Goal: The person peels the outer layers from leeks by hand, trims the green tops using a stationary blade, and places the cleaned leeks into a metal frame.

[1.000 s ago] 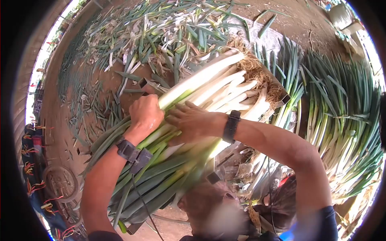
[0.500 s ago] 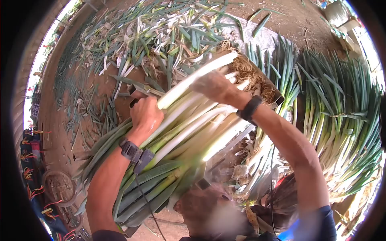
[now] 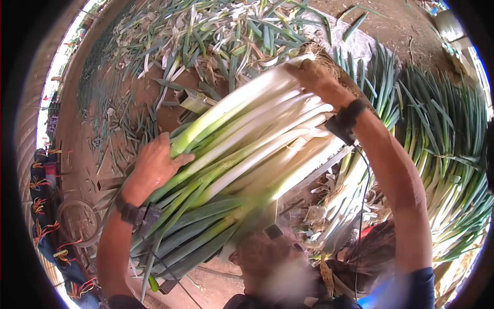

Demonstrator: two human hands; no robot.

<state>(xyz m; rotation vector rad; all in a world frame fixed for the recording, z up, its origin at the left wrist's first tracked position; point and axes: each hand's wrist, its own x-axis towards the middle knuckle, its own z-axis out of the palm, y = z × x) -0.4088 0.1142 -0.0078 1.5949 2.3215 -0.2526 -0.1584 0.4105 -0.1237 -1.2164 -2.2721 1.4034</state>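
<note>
A thick pile of long green onions [image 3: 257, 131] lies slantwise in front of me, white root ends at upper right and green leaves at lower left. My left hand [image 3: 154, 167] is closed round the green part of the uppermost stalks, its thumb lying across them. At the other end, my right hand [image 3: 321, 82] presses its closed fingers on the white stalks beside the roots. Its fingertips are partly hidden. The pile rests in a metal frame [image 3: 314, 172], mostly covered by the stalks. Dark bands with small devices and cords are on both wrists.
Cut leaves and trimmings [image 3: 206, 41] litter the ground beyond the pile. Bundled green onions [image 3: 437, 118] lie at right. A metal frame end [image 3: 195, 101] juts out behind the pile. A wheel [image 3: 77, 221] stands at lower left, near hanging dark cloth with coloured ties [image 3: 43, 206].
My left hand has moved down and left along the stalks. My right hand has moved up and right to the root end. The top stalk now lies down against the pile.
</note>
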